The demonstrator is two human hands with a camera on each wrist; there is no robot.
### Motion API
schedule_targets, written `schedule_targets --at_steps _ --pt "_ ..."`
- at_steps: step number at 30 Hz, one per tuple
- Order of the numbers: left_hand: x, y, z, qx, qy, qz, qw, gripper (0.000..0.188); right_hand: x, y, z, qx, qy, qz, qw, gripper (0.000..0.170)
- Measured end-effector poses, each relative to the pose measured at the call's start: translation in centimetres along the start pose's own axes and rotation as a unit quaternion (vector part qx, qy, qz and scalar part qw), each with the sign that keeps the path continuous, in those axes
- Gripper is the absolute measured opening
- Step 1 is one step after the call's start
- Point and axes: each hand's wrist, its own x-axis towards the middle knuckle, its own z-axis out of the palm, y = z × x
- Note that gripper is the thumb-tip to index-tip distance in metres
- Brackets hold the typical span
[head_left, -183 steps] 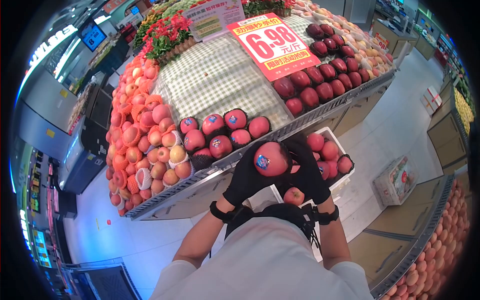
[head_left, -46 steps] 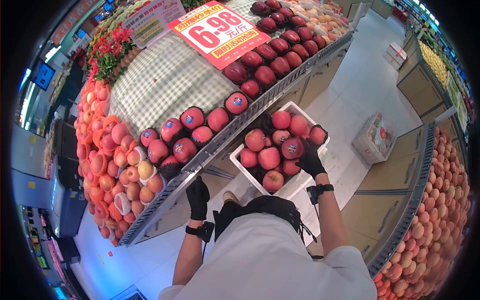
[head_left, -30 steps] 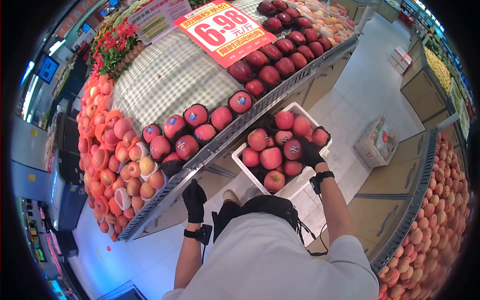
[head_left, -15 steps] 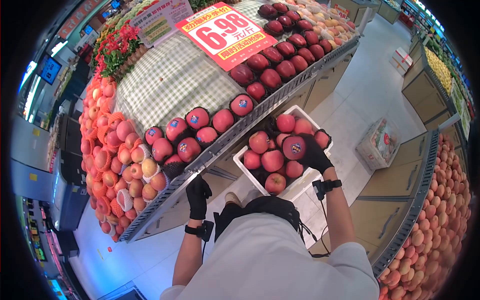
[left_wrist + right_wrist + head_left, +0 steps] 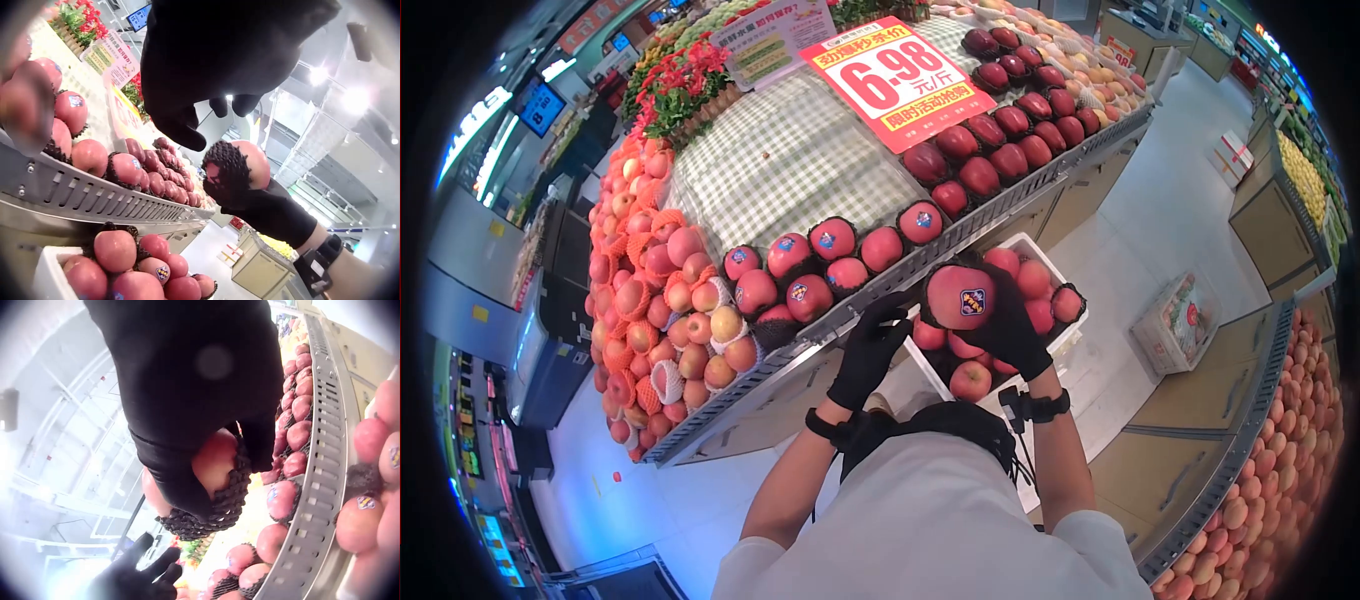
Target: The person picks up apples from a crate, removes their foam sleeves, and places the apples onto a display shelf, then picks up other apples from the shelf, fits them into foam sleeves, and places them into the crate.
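Gripped in the right hand (image 5: 1012,332), a red apple (image 5: 956,296) in a black net (image 5: 228,165) is held up near the front edge of the stand (image 5: 81,192), over the box (image 5: 50,273) as the head view shows; the left hand (image 5: 870,348), fingers loose, holds nothing nearby. It should be firm, fairly weighty, slick-skinned and easily bruised: best cupped low, around the net.

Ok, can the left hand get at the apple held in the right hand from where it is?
Probably yes: the left hand looks empty and close beside the apple, with nothing visible between them; the right hand grips it from the other side.
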Motion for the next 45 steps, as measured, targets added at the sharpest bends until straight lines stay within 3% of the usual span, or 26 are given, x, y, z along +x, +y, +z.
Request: schedule_targets --at_steps 2,4,7,13,15,21,25,28,29,30,32,33,34,36,37,40,43,45 --pt "0.4 0.2 0.7 0.007 0.009 0.042 0.999 0.041 0.1 -1.5 1.4 -0.012 -0.013 -0.018 1.000 0.069" --pt "0.4 0.7 0.7 0.028 0.038 0.025 0.999 0.039 0.1 -1.8 1.9 -0.059 -0.057 -0.018 0.996 0.071" --pt "0.4 0.7 0.6 0.043 0.067 0.034 0.996 0.037 0.3 -2.2 3.3 -0.095 -0.020 -0.059 0.993 0.071" --pt "0.3 -0.2 -0.3 0.110 0.096 0.041 0.988 0.035 0.6 -3.4 4.7 -0.085 0.000 -0.041 0.996 0.069" --pt "0.2 0.4 -0.4 0.130 0.081 0.027 0.988 0.036 1.1 -2.3 4.6 -0.063 0.017 -0.062 0.996 0.059" --pt "-0.1 1.7 0.8 0.030 0.069 0.036 0.997 0.050 1.3 -3.9 4.7 -0.046 0.032 -0.081 0.995 0.051" --pt "-0.3 1.6 1.8 0.062 0.086 0.040 0.994 0.064 1.1 -1.8 5.0 -0.058 0.084 -0.112 0.988 0.058" --pt "-0.2 2.2 3.4 0.059 0.096 0.043 0.993 0.076 0.5 0.0 6.4 0.027 0.141 -0.095 0.985 0.066" --pt "0.0 2.9 4.1 0.050 0.091 0.046 0.994 0.078 0.5 -0.2 6.7 0.241 0.142 -0.017 0.960 0.069" --pt "0.2 3.6 4.4 0.041 0.086 0.049 0.994 0.079 0.5 -0.3 7.0 0.443 0.136 0.063 0.884 0.071" --pt "0.6 4.5 4.0 0.078 0.075 0.078 0.991 0.083 0.2 0.2 7.3 0.422 0.145 0.065 0.892 0.075" --pt "1.0 5.0 3.6 0.095 0.071 0.093 0.989 0.085 -0.4 1.4 7.6 0.198 0.158 -0.017 0.967 0.076" --pt "1.2 5.7 3.0 0.121 0.043 0.108 0.986 0.088 -0.8 2.3 7.6 -0.039 0.160 -0.100 0.981 0.077" --pt "1.4 6.8 1.4 0.171 -0.010 0.134 0.976 0.093 -1.5 1.9 7.5 0.065 0.136 -0.044 0.988 0.080" --pt "1.8 6.3 0.8 0.135 -0.035 0.157 0.978 0.091 -1.6 1.8 7.5 0.116 0.122 -0.015 0.986 0.081" --pt "2.5 8.3 0.0 0.215 -0.108 0.230 0.943 0.087 -1.4 3.6 7.5 0.163 0.123 -0.001 0.979 0.082" --pt "3.0 9.9 0.1 0.241 -0.186 0.252 0.919 0.088 -1.7 1.8 8.1 -0.020 0.178 -0.027 0.983 0.075" --pt "3.0 10.0 0.4 0.271 -0.177 0.279 0.904 0.088 -1.8 1.6 8.0 -0.042 0.182 0.010 0.982 0.079"
